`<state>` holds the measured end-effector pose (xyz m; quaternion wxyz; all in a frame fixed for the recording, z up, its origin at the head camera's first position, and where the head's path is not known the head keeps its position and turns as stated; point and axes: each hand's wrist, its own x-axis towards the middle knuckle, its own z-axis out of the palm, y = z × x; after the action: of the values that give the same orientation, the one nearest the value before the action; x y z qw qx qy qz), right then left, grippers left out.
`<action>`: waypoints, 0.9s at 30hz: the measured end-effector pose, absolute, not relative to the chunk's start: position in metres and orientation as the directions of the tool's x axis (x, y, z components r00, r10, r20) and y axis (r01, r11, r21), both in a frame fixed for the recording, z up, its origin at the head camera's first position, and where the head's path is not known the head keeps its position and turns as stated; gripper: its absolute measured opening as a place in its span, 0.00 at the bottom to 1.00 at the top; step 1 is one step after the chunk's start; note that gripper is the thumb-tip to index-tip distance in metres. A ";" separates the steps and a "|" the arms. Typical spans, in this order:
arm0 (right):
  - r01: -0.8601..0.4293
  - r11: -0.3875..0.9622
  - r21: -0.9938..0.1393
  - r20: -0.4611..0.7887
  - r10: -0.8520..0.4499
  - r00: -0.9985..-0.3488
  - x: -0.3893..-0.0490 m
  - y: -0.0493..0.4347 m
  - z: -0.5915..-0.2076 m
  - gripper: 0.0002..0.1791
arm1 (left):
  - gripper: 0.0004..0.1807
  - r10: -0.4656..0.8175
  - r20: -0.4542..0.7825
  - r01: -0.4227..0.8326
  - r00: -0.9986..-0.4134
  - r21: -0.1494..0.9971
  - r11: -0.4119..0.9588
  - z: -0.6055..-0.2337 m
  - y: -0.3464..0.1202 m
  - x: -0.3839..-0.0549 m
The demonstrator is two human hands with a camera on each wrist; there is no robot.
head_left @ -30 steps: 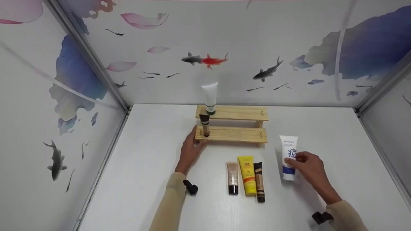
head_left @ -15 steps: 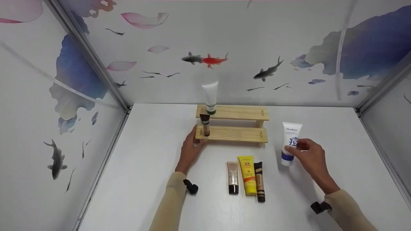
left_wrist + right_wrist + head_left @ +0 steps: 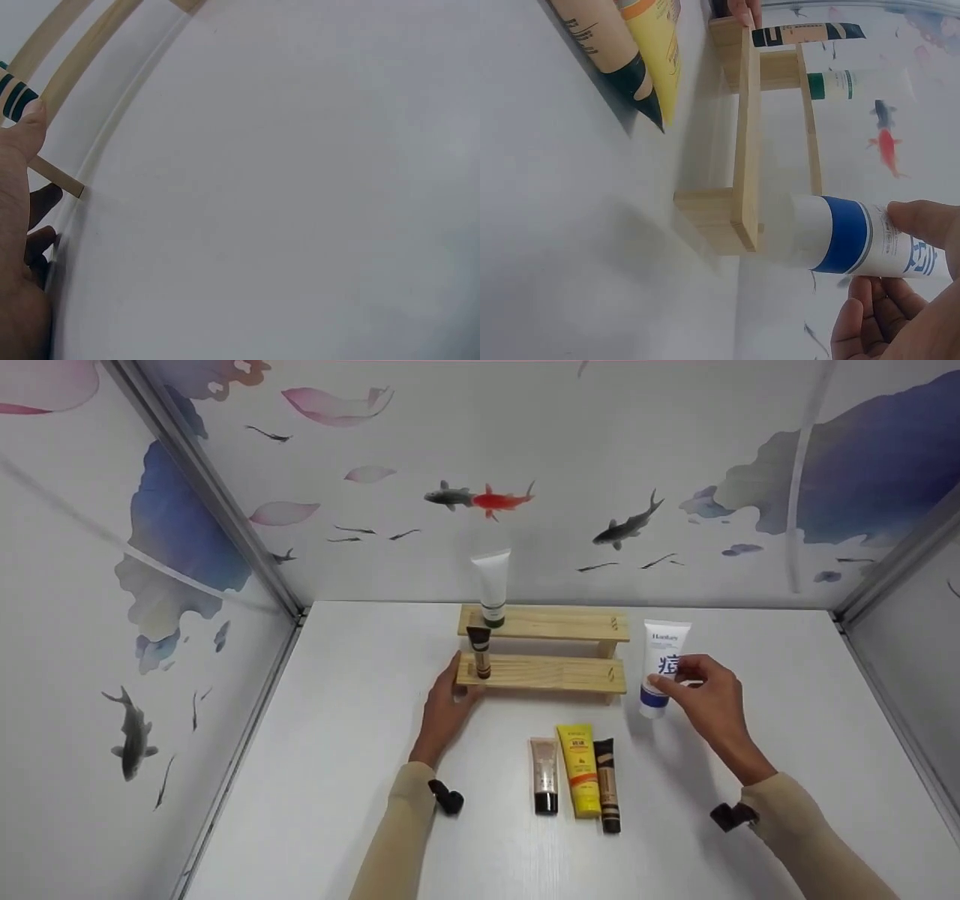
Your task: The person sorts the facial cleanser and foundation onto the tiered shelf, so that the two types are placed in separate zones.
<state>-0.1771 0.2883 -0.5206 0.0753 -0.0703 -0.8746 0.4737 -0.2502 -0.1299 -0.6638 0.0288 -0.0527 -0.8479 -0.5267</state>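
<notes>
My right hand (image 3: 712,701) pinches a white squeeze tube (image 3: 664,649) with a blue band, thumb in front and fingers behind. The tube hangs cap down, slightly tilted, just right of a two-tier wooden stand (image 3: 559,675). At that stand's left end, my left hand (image 3: 446,712) grips the lower board, its thumb (image 3: 31,120) on the board's edge. A small black-and-beige tube (image 3: 481,654) stands on the lower board beside that thumb. On the upper board stands a white tube with a green cap (image 3: 492,591), also at the left end.
In front of the stand a beige tube with a black cap (image 3: 545,776), a yellow tube (image 3: 579,772) and a slim black-and-brown tube (image 3: 608,787) lie side by side on the white table (image 3: 315,810). Printed white wall panels (image 3: 360,577) close off the back and sides.
My right hand has lifted the white-and-blue tube off the table and carried it away from me, then a little left toward the stand. My left hand has stayed on the stand.
</notes>
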 end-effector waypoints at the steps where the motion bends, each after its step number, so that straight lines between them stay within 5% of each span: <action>1: 0.039 0.540 -0.841 0.075 0.187 -0.979 -0.179 0.286 -0.519 0.33 | 0.51 0.059 0.103 0.118 -0.993 0.889 0.443 -0.663 -0.130 -0.250; 27: -0.085 0.443 -0.892 0.138 0.089 -0.986 -0.232 0.231 -0.500 0.27 | 0.52 0.048 0.104 0.115 -0.993 0.886 0.449 -0.660 -0.128 -0.249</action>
<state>-0.2321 0.2306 -0.4996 0.0823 -0.0012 -0.8456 0.5275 -0.2490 -0.1283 -0.6602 0.0320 -0.0479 -0.8505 -0.5228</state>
